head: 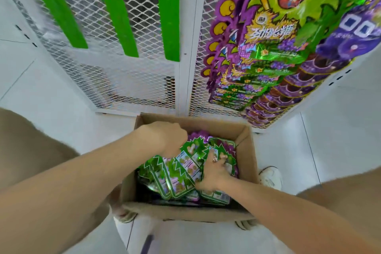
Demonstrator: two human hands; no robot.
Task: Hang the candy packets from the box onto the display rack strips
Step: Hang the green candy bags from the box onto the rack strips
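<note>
At one o'clock, the green hanging packet (288,16) carried a yellow headline in Chinese characters, too blurred to read surely. Small print on the green banner (278,55) below it ended in "30". At two o'clock, the purple packet (358,33) bore large white "00"-like marks. At six o'clock, print on the packets in the box (183,173) was illegible.

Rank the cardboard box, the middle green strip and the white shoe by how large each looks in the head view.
1. cardboard box: clearly the largest, and also nearest the camera.
2. middle green strip: long but narrow, and cut off by the frame's top edge.
3. white shoe: the smallest.
</note>
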